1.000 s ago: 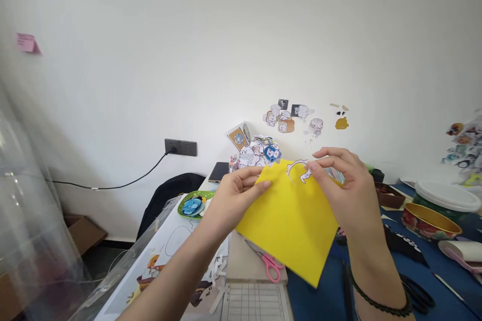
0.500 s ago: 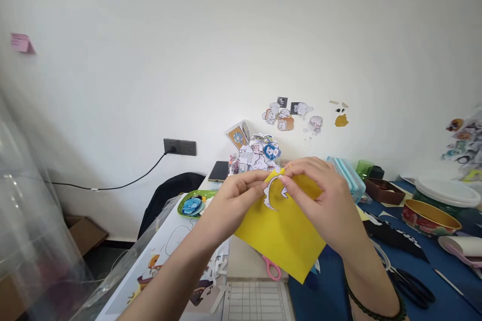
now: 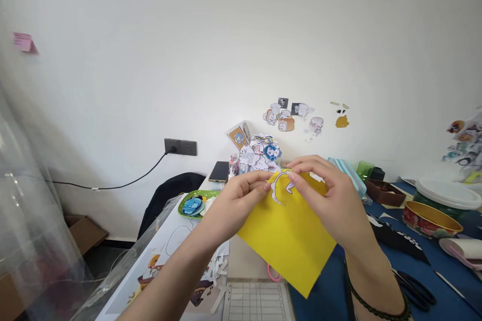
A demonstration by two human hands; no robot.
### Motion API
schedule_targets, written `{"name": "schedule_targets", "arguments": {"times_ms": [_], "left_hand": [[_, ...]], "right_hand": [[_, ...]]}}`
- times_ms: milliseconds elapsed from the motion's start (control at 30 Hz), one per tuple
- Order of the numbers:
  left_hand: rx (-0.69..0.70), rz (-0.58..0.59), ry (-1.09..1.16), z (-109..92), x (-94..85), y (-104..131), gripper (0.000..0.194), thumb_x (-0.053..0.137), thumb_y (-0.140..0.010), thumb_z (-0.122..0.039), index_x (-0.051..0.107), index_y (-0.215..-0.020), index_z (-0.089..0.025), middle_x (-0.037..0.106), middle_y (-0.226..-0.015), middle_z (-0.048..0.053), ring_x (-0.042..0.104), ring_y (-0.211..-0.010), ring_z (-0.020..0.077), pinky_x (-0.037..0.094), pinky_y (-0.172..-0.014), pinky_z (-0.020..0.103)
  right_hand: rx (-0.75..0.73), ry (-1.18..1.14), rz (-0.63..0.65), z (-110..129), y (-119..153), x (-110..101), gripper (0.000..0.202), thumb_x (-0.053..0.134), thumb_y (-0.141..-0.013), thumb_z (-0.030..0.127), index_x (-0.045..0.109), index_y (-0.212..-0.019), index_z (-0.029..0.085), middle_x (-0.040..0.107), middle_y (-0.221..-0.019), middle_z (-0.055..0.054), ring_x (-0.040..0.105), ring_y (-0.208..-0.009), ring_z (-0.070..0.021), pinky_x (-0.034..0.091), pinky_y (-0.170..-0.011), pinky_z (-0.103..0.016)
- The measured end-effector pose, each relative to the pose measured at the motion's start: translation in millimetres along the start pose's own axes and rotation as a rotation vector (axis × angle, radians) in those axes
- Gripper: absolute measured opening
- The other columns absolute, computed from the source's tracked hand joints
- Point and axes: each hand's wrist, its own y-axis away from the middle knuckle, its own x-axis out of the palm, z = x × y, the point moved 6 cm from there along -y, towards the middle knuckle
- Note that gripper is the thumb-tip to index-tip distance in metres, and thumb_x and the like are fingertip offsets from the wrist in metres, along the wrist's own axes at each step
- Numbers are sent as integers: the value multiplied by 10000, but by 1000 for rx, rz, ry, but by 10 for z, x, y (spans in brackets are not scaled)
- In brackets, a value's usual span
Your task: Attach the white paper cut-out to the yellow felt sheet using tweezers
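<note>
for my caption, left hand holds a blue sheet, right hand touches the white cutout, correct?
Wrong colour: the head view shows the sheet is yellow. The left hand does hold it, and the right hand touches the white cutout.

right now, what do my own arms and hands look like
The left hand and right hand are bare, with no gloves or rings visible. Both forearms are bare too, no sleeves in view. A thin, dark, beaded-looking bracelet circles the right wrist; none shows on the left.

The yellow sheet (image 3: 289, 241) is held tilted, one corner downward; the curved white cutout (image 3: 273, 190) is positioned near its upper edge.
</note>
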Motion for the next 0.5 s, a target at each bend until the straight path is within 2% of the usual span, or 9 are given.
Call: {"name": "schedule_targets", "arguments": {"times_ms": [133,167,233,300,367,433,500], "left_hand": [[15,-218,125,35,-141,-51,218,673,-758,-313,660,-948,-208,728,-864,33,678,-765,184,492,-655,246],[33,-282,187,41,-179,-61,235,677,-755,-315,636,-961,-209,726,-888,32,680,-777,185,497,-662,250],[100,-421,331,47,-256,-62,223,665,-765,-290,589,-961,-216,717,-911,20,679,-806,173,507,-701,255],[170,-554,482,66,-320,-43,150,625,-798,-238,543,-923,-227,705,-929,-3,672,-845,143,509,-760,251],[210,-658,606,103,-360,-18,93,566,-837,-184,499,-881,-232,688,-966,-19,658,-897,115,510,-792,239],[234,-718,688,134,-372,1,97,507,-867,-144,465,-851,-230,671,-1018,-15,639,-960,106,518,-798,237],[255,-740,723,147,-360,13,108,468,-883,-125,455,-841,-224,656,-1074,3,618,-1021,112,524,-803,242]], "right_hand": [[39,-134,-276,-53,25,-196,123,567,-850,335,661,-831,258,598,-1109,-35,535,-1084,-240,426,-922,-400],[61,-213,-319,-75,34,-221,140,550,-859,351,664,-885,274,592,-1128,-37,530,-1097,-246,438,-915,-409],[117,-377,-318,-119,41,-194,214,515,-874,386,634,-1035,311,585,-1135,-45,549,-1075,-248,475,-873,-413],[170,-456,-273,-154,46,-102,327,504,-874,405,549,-1192,340,567,-1153,-56,554,-1071,-249,492,-858,-415],[194,-431,-307,-183,63,-22,482,545,-853,401,424,-1318,363,496,-1260,-65,483,-1177,-265,470,-914,-432],[203,-404,-379,-213,84,54,679,610,-817,381,267,-1403,386,392,-1376,-69,380,-1280,-277,429,-976,-459],[222,-463,-383,-243,84,164,850,646,-796,357,98,-1444,398,385,-1391,-88,408,-1267,-276,440,-970,-476]]}}
